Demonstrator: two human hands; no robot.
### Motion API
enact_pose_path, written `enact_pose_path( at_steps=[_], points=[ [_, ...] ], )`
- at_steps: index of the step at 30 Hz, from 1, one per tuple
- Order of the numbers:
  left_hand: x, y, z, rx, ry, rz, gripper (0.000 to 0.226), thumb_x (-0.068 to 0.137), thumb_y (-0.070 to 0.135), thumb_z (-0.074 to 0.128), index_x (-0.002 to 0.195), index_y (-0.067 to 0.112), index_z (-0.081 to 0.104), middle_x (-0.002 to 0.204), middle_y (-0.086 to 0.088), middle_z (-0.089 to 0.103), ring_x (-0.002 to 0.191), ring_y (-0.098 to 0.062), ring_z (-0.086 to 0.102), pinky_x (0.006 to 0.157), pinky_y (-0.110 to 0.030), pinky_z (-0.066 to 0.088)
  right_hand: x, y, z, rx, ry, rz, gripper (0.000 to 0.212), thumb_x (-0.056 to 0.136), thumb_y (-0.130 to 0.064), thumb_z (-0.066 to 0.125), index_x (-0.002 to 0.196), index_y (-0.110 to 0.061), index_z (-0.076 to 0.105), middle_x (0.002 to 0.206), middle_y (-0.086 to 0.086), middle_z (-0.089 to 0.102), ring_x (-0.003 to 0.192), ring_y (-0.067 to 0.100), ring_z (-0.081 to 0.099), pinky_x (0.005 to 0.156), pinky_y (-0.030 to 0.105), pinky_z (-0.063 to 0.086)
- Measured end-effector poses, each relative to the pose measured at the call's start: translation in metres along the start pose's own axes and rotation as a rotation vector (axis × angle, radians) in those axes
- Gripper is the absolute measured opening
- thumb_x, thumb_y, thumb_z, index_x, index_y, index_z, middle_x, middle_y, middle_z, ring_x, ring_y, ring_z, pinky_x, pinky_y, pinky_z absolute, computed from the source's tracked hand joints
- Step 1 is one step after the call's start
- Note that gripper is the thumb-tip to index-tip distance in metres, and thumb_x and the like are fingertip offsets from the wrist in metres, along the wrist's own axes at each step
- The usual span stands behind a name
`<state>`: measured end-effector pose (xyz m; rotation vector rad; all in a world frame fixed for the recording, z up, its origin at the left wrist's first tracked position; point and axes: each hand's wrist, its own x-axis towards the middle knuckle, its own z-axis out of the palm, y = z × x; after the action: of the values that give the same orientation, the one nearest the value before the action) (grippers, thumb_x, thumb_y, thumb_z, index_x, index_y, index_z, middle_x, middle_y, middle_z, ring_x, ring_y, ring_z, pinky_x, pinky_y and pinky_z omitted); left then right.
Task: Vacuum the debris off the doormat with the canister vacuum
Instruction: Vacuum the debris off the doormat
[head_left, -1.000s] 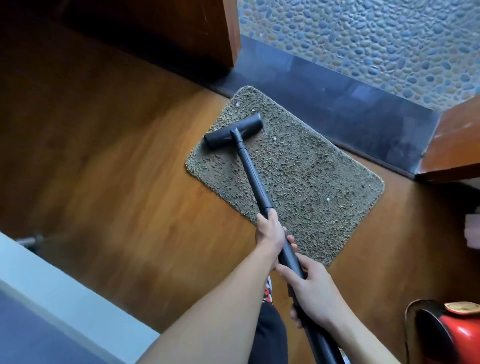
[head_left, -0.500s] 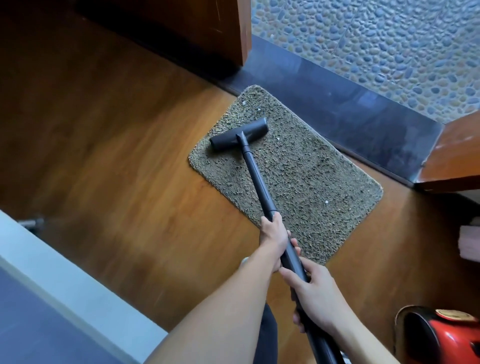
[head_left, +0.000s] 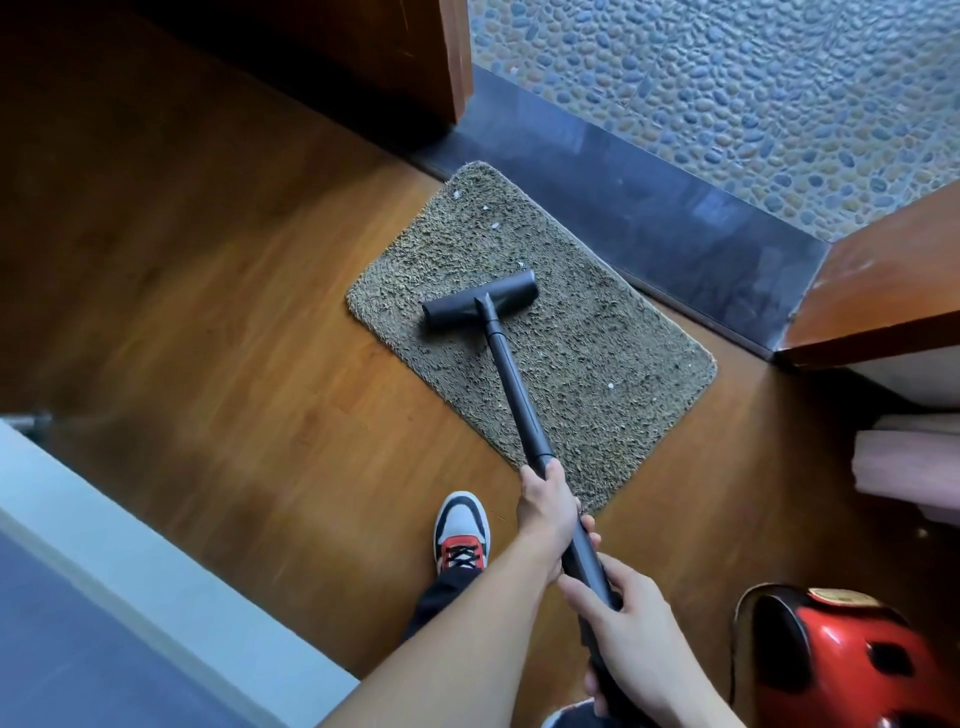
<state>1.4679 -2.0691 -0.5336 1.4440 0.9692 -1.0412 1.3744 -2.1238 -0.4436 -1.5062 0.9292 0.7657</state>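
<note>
- The doormat (head_left: 597, 338) is seen in the middle of the frame. It is laid askew on the wood floor (head_left: 234, 312), with its upper corner against the dark threshold (head_left: 649, 208).
- Debris (head_left: 610, 385) is shown as a few pale specks: two near the mat's upper corner and one toward its right part.
- The nozzle (head_left: 478, 305) is set flat on the left-centre of the mat, below the upper specks.
- The wand (head_left: 514, 384) is run from the nozzle down and right to the lower middle of the frame.
- The wand is gripped by the left hand (head_left: 545, 512), fingers wrapped round it, at the mat's lower edge.
- Further down, the wand is gripped by the right hand (head_left: 623, 634), fingers curled round it.
- A shoe (head_left: 461, 530) is planted on the floor just left of the left hand.
- The red canister (head_left: 841, 660) is found in the lower right corner, cut off by the frame.
- Pebbled ground (head_left: 727, 78) is seen at upper right, beyond the threshold.
</note>
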Motion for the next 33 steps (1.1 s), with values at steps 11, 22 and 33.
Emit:
enact_pose_path(
  at_steps=[11,22,33],
  points=[
    [0.043,0.079,0.013,0.107,-0.036,0.058,0.024,0.106,0.035,0.035,0.112,0.012,0.040,0.079,-0.011,0.049,0.044,-0.017,0.048,0.040,-0.024,0.046,0.055,-0.059,0.005,0.125,0.099,0.029,0.012,0.098,-0.026,0.064,0.093,-0.016,0.062,0.054,0.005,0.053,0.039,0.030,0.060,0.040,0.032,0.049],
    [0.082,0.149,0.008,0.085,-0.055,0.073,0.021,0.104,0.035,0.033,0.106,0.015,0.036,0.073,-0.010,0.047,0.045,-0.019,0.047,0.044,-0.027,0.046,0.106,-0.120,0.010,0.106,0.104,-0.002,0.022,0.099,-0.029,0.063,0.100,-0.007,0.059,0.058,0.007,0.054,0.038,0.027,0.061,0.038,0.029,0.048],
    [0.048,0.099,0.016,0.095,-0.078,0.051,0.019,0.106,0.034,0.034,0.105,0.015,0.038,0.070,-0.008,0.046,0.044,-0.017,0.045,0.040,-0.024,0.045,0.064,-0.075,-0.001,0.099,0.105,-0.003,0.016,0.099,-0.028,0.062,0.093,-0.014,0.059,0.046,0.003,0.057,0.042,0.032,0.062,0.041,0.033,0.051]
  ],
)
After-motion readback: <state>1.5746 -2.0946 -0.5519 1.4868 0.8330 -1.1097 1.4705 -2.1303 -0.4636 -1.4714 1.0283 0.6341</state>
